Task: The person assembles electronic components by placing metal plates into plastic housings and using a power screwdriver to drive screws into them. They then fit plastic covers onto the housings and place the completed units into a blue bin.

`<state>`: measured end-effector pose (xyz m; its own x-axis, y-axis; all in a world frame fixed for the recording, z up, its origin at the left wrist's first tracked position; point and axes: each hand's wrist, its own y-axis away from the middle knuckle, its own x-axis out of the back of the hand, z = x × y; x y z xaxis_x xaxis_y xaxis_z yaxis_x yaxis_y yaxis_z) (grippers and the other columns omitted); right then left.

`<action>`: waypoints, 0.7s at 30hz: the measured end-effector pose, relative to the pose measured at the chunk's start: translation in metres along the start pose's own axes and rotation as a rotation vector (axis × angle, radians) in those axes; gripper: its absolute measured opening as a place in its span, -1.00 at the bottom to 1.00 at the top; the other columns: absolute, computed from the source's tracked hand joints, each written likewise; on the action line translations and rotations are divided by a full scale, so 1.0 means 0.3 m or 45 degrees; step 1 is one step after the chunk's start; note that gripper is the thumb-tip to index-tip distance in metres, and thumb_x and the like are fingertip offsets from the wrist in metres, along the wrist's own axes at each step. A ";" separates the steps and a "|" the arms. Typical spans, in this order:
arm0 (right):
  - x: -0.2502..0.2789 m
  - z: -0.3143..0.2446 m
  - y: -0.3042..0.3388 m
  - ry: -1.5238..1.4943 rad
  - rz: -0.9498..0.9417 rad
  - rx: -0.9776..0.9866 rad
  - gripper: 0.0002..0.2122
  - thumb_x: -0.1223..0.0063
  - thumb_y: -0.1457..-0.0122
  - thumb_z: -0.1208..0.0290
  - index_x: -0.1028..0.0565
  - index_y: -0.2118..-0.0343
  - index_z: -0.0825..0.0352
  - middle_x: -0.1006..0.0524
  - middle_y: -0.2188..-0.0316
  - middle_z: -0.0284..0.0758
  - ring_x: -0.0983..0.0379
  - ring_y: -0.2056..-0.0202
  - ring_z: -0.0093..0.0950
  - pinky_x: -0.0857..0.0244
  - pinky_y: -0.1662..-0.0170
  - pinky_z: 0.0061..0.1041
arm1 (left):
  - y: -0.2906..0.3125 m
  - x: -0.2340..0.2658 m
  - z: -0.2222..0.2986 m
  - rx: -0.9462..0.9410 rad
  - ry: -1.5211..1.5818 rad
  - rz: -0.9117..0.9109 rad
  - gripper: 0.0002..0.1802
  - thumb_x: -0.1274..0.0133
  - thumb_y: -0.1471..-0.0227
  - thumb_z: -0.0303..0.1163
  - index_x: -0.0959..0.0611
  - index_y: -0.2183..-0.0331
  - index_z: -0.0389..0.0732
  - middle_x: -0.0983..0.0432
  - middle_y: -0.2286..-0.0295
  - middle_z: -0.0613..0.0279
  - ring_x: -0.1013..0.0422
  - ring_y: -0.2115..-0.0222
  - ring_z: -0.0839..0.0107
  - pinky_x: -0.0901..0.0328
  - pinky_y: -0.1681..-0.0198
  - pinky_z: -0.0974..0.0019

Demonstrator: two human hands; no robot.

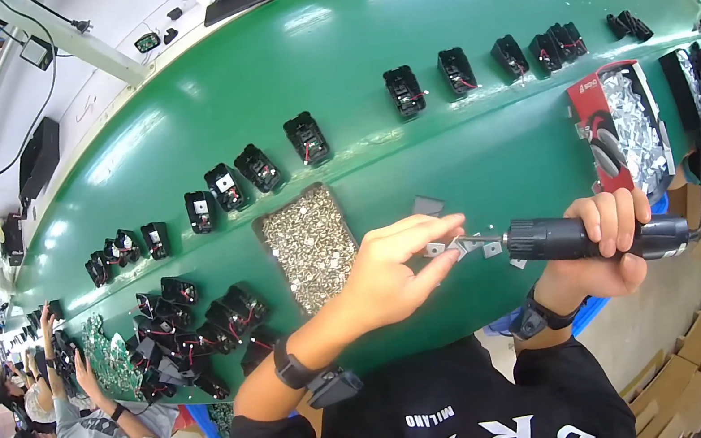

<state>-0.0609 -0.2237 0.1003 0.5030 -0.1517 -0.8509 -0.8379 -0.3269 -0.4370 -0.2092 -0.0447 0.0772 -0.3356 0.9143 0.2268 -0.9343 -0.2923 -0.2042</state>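
Your left hand pinches a small metal bracket between fingertips and thumb, just above the green surface. Your right hand is wrapped tight around a black electric screwdriver, held level, with its tip touching the bracket. A tray of screws lies just left of your left hand. Black parts sit in a row across the surface, and a red box of metal pieces stands beyond the screwdriver.
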 end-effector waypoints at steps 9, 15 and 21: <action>-0.039 0.066 0.028 0.033 -0.030 -0.025 -0.63 -0.11 0.16 0.55 -0.29 0.23 0.25 -0.38 0.53 -0.44 -0.33 0.55 -0.56 -0.26 0.35 -0.51 | 0.049 0.052 -0.025 -0.146 -0.252 0.183 -0.87 -0.27 0.11 -0.54 -0.71 0.39 -0.29 -0.62 0.53 0.18 -0.54 0.56 0.41 -0.37 0.48 0.46; -0.074 0.108 0.032 0.061 -0.071 -0.115 -0.65 -0.08 0.18 0.60 -0.28 0.27 0.25 -0.36 0.55 -0.45 -0.34 0.53 -0.57 -0.27 0.30 -0.53 | 0.074 0.078 -0.025 -0.321 -0.553 0.241 -0.84 -0.35 0.20 -0.48 -0.68 0.48 -0.22 -0.60 0.57 0.23 -0.51 0.61 0.37 -0.30 0.57 0.40; -0.049 0.124 0.042 0.152 -0.195 -0.096 -0.62 -0.17 0.14 0.55 -0.31 0.21 0.25 -0.42 0.51 -0.43 -0.39 0.52 -0.53 -0.31 0.34 -0.50 | 0.087 0.095 -0.040 -0.424 -0.680 0.288 -0.81 -0.37 0.26 -0.47 -0.67 0.48 -0.21 -0.59 0.58 0.27 -0.51 0.60 0.40 -0.29 0.57 0.41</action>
<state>-0.0868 -0.1908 0.0964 0.6488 -0.2029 -0.7334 -0.7336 -0.4229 -0.5320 -0.2418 -0.0229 0.0669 -0.6123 0.5512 0.5668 -0.7756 -0.2798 -0.5658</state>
